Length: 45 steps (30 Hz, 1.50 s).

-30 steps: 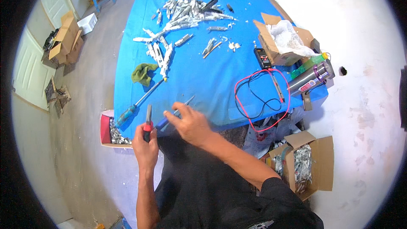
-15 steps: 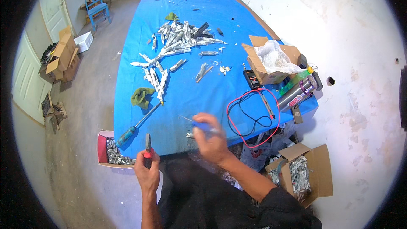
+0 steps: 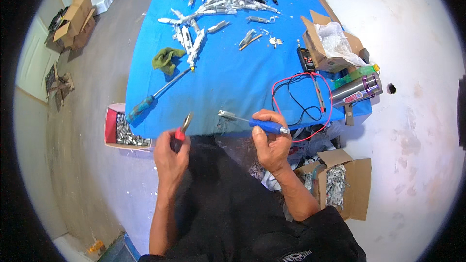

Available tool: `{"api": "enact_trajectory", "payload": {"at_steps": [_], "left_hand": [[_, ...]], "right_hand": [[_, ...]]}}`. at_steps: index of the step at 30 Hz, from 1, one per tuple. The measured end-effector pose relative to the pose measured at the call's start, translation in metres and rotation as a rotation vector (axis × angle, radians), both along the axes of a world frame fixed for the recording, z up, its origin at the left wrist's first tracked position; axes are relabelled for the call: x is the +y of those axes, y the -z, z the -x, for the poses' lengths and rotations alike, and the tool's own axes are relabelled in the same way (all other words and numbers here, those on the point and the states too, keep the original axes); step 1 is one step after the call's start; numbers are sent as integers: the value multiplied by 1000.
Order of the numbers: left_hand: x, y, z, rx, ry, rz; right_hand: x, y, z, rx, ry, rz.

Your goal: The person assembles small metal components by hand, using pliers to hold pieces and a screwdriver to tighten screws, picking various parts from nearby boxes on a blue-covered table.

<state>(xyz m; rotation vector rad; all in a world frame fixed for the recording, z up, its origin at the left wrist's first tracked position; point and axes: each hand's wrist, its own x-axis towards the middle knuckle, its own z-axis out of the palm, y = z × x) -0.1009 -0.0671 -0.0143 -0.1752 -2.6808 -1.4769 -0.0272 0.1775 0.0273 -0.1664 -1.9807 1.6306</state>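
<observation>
The blue-handled tool [image 3: 264, 126] lies level across the near edge of the blue tabletop [image 3: 228, 77], its metal tip pointing left, gripped in the right hand [image 3: 271, 144] with fingers curled over the handle and the forearm running down to the lower right. The left hand [image 3: 170, 153] is raised beside it, fist closed on red-handled pliers [image 3: 183, 127] whose nose points up. A red and black wire loop [image 3: 303, 99] lies just beyond the right hand.

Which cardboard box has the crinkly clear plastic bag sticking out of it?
The open box on the blue table's right edge. The floor box by the right hand holds silvery scraps instead.
</observation>
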Motion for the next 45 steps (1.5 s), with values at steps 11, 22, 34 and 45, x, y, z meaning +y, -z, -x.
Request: {"api": "enact_trajectory", "payload": {"at_steps": [11, 22, 34, 45], "left_hand": [[3, 6, 69, 315, 128, 516], [29, -1, 54, 504, 199, 330], [12, 4, 52, 472, 128, 283], [-28, 3, 63, 506, 0, 341]], "right_hand": [[-5, 2, 7, 49, -2, -201], [2, 0, 20, 32, -28, -252], [5, -4, 40, -9, -102, -358], [32, -20, 73, -95, 34, 193]]}}
